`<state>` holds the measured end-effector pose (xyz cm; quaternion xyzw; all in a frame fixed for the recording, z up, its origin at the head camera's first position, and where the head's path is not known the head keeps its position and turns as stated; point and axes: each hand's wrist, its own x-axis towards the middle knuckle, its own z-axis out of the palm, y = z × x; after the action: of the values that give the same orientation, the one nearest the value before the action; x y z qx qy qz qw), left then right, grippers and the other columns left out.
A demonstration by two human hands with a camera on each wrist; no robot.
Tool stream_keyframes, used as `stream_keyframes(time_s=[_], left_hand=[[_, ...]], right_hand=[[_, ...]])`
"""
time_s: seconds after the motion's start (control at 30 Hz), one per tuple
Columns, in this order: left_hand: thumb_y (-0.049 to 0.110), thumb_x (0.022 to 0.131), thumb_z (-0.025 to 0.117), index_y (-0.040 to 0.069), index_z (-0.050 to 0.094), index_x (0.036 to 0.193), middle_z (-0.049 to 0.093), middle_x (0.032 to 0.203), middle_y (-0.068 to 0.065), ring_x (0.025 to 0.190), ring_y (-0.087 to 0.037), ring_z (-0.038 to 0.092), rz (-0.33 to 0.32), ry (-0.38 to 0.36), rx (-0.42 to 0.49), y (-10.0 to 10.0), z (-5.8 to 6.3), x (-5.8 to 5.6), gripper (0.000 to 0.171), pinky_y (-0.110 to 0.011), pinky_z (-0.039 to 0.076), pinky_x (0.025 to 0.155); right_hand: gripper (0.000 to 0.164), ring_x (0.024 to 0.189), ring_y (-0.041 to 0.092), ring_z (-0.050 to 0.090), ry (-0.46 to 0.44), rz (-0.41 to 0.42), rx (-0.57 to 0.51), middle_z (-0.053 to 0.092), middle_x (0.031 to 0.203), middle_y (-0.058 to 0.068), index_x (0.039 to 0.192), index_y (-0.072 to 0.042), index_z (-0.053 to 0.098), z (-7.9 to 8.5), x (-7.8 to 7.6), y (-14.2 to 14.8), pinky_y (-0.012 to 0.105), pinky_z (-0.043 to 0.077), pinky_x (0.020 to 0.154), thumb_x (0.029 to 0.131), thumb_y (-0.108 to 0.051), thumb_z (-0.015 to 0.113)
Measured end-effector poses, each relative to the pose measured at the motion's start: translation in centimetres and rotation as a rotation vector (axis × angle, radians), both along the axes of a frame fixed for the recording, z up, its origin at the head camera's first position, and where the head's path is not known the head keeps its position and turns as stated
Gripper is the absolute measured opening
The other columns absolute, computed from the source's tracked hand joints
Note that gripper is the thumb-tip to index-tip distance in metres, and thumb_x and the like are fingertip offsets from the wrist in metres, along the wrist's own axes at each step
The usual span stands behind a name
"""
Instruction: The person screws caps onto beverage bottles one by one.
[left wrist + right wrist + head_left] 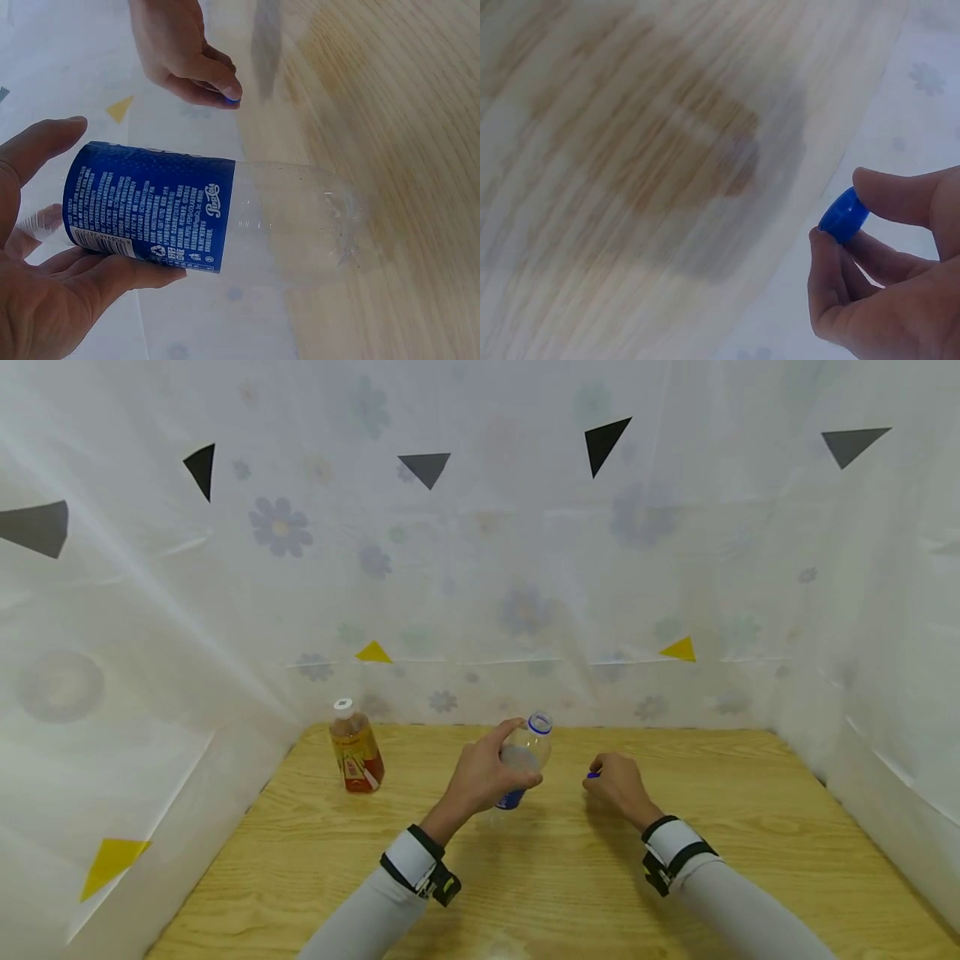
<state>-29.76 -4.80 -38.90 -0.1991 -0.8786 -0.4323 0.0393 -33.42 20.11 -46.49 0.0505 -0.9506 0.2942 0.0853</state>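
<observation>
Gripping uncapped bottle with left hand, below head-view centre, apparently low enough to leave mouth clear. Pinching blue cap with right hand, farther right in that view, presumably for fine control.

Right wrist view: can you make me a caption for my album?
A right hand pinches a blue cap, with a wood-grain table in view.

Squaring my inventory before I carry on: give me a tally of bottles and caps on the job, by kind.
Bottles: 2 (clear plastic bottle with a blue label; reddish-brown bottle with a yellow-and-red label)
Caps: 2 (round blue plastic cap, loose; round white cap, topping the second bottle)
Total: 4
</observation>
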Motion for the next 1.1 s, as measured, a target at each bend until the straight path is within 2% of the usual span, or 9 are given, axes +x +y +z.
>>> stream_keyframes(time_s=[0.13,0.23,0.37,0.5,0.63,0.8,1.1], left_hand=[[0.033,0.082,0.084,0.027,0.048,0.150,0.068,0.122,-0.021,0.102,-0.036,0.070,-0.001,0.006,-0.001,0.0,0.0,0.0,0.077,-0.044,0.057,0.070],[0.032,0.082,0.085,0.027,0.049,0.150,0.069,0.121,-0.021,0.102,-0.035,0.070,0.002,0.012,-0.009,0.1,0.0,-0.1,0.077,-0.042,0.057,0.069],[0.034,0.081,0.085,0.027,0.049,0.150,0.069,0.122,-0.020,0.101,-0.034,0.071,0.005,0.011,-0.012,0.1,0.0,-0.1,0.078,-0.041,0.057,0.069],[0.034,0.082,0.085,0.027,0.048,0.150,0.068,0.123,-0.020,0.101,-0.034,0.071,0.005,0.005,-0.005,0.1,0.0,-0.1,0.078,-0.042,0.058,0.069],[0.034,0.082,0.085,0.026,0.048,0.150,0.068,0.124,-0.020,0.101,-0.034,0.071,0.004,0.005,-0.003,0.0,0.0,0.0,0.078,-0.042,0.058,0.070],[0.035,0.082,0.085,0.027,0.048,0.150,0.069,0.120,-0.021,0.100,-0.034,0.071,-0.002,0.010,-0.008,0.1,0.1,0.0,0.078,-0.041,0.057,0.069],[0.034,0.081,0.085,0.026,0.049,0.150,0.070,0.119,-0.021,0.100,-0.034,0.071,0.000,0.018,-0.018,0.2,0.0,0.1,0.078,-0.042,0.057,0.069]], right_hand=[[0.022,0.079,0.032,0.069,-0.045,0.023,-0.042,0.072,0.092,0.021,0.099,0.009,0.070,0.0,0.3,-0.2,0.045,0.057,0.069,0.081,-0.003,0.066],[0.022,0.079,0.029,0.069,-0.059,0.028,-0.051,0.072,0.091,0.019,0.100,0.009,0.070,0.0,0.4,-0.4,0.043,0.057,0.068,0.082,-0.003,0.068],[0.022,0.076,0.026,0.068,-0.048,0.038,-0.053,0.072,0.089,0.017,0.100,0.007,0.069,0.2,0.6,-0.7,0.040,0.056,0.065,0.085,-0.008,0.074],[0.022,0.071,0.021,0.067,-0.041,0.052,-0.067,0.072,0.088,0.014,0.102,0.005,0.069,0.9,0.9,-0.9,0.036,0.054,0.061,0.089,-0.012,0.074],[0.024,0.077,0.024,0.069,-0.013,0.077,-0.070,0.073,0.092,0.015,0.104,0.005,0.069,1.7,1.0,-0.9,0.038,0.056,0.065,0.090,-0.014,0.074],[0.023,0.087,0.032,0.071,0.074,0.106,-0.097,0.074,0.096,0.017,0.105,0.004,0.072,3.4,1.1,-1.1,0.044,0.057,0.073,0.092,-0.015,0.074],[0.025,0.090,0.033,0.074,0.228,0.158,-0.209,0.076,0.102,0.018,0.115,0.002,0.072,8.1,2.4,-2.7,0.045,0.059,0.076,0.095,-0.013,0.071]])
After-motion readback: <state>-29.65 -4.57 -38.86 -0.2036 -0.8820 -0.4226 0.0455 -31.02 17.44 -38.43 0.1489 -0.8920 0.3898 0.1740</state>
